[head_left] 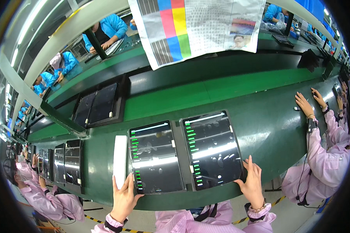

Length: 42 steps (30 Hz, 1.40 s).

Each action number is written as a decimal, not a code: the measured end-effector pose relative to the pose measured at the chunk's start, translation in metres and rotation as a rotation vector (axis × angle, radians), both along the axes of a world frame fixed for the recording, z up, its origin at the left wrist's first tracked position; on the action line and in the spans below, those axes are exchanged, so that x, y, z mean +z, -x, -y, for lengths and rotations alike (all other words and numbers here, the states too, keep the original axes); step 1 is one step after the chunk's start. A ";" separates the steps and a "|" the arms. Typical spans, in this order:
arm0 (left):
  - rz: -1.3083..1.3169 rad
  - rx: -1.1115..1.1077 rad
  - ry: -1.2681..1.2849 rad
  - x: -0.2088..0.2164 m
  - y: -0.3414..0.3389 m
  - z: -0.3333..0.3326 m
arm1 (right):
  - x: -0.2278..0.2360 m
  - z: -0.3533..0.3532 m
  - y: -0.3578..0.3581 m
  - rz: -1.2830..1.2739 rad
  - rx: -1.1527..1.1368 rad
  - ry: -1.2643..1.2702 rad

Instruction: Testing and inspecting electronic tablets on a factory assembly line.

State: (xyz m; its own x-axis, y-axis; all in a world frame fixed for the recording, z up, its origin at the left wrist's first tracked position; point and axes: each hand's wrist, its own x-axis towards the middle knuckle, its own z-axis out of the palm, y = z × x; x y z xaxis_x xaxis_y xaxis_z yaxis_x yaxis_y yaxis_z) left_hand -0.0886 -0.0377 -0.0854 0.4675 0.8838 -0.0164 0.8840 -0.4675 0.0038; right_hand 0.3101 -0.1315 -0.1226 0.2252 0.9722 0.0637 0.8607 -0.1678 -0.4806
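Paper hung over the far side of the bench [260,128]: a large white test chart [194,27] with grey stripe patches, a block of pink, yellow, blue, green and red squares, columns of fine print too small to read, and a small photo at its right edge. Its top was cut off by the picture's rim.

Two dark tablets lay side by side in a black tray [176,134] at the near edge of the bench, each showing a column of short green bars down its left side. The left tablet [154,157] and the right tablet [212,149] caught strong glare from the lights, so little else on the screens could be made out. A white slab [119,160] stood just left of the tray.

The left hand [123,198], fingers spread, touched the left tablet's near left corner. The right hand [253,182], fingers open too, rested on the right tablet's near right corner. Neither hand clasped anything.

A neighbour's hands [309,101] lay flat at the bench's right end.
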 end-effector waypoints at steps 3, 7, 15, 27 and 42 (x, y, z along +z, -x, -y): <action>-0.013 -0.087 -0.006 0.003 -0.016 -0.028 | 0.011 -0.023 -0.024 0.050 0.068 -0.048; -0.102 -0.210 -0.086 0.000 -0.035 -0.074 | 0.013 -0.072 -0.053 0.169 0.227 -0.119; -0.330 -0.239 -0.384 -0.024 -0.044 -0.203 | -0.004 -0.225 -0.086 0.291 0.325 -0.383; -0.142 0.037 -0.149 -0.025 -0.011 -0.276 | -0.055 -0.317 -0.061 0.417 -0.010 -0.409; -0.012 0.140 -0.165 -0.044 0.073 -0.062 | 0.119 -0.180 0.074 0.084 0.415 -0.638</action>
